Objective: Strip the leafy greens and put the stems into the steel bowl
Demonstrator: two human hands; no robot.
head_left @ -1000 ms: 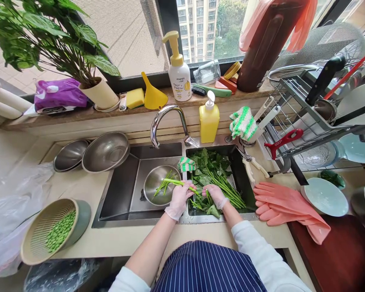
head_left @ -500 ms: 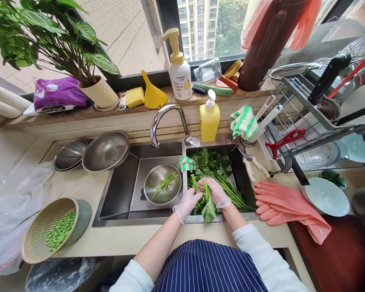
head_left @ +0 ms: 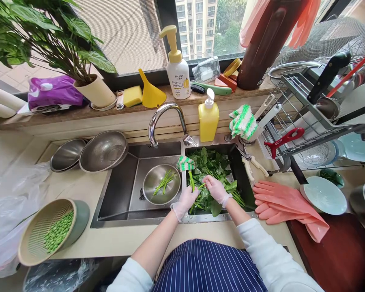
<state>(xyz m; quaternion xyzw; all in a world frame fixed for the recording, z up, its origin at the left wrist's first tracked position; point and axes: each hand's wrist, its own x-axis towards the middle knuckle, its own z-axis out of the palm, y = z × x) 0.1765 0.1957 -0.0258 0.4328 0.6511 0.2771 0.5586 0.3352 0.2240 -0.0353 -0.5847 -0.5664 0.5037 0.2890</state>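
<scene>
Near the frame's centre, the metal bowl holds cut stems, the right-hand basin leafy greens, and the lower-left basket green peas. The left hand has its fingers curled round an upright green stalk over the basin; the right hand pinches a thin green strip beside it. A second ago, stalks in the left hand reached over the bowl.
</scene>
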